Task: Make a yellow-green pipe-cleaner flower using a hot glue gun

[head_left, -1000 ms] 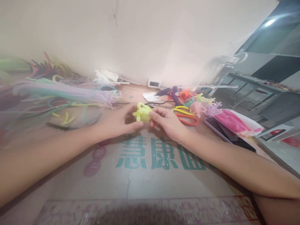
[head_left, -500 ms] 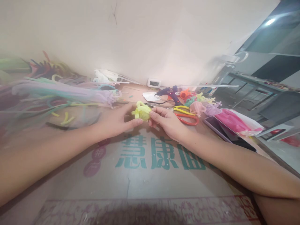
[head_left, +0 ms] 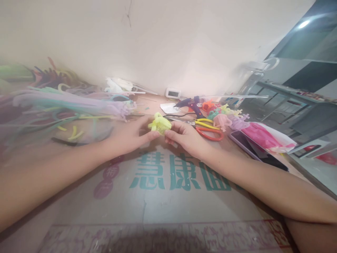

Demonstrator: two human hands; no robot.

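Note:
A yellow fuzzy piece (head_left: 160,123), made of bent and looped strips, is held up between both hands over the printed table cover (head_left: 163,207). My left hand (head_left: 139,133) grips its left side, with the thumb along the lower front edge. On the other side, my right hand (head_left: 183,136) pinches the lower right edge between thumb and fingers. The fingertips behind the piece are partly hidden. Scissors with red handles (head_left: 210,134) and pliers with yellow handles (head_left: 206,123) lie just beyond my right hand.
Pastel fuzzy stems (head_left: 71,102) are heaped at the left. A purple glue gun (head_left: 193,105), a small white digital clock (head_left: 173,93) and colourful fuzzy pieces (head_left: 222,119) lie near the wall. At the right are a phone (head_left: 258,151) and a pink package (head_left: 268,136).
The yellow piece has turned slightly in the fingers. My right thumb has shifted a little down and left along its edge; the left hand has barely moved.

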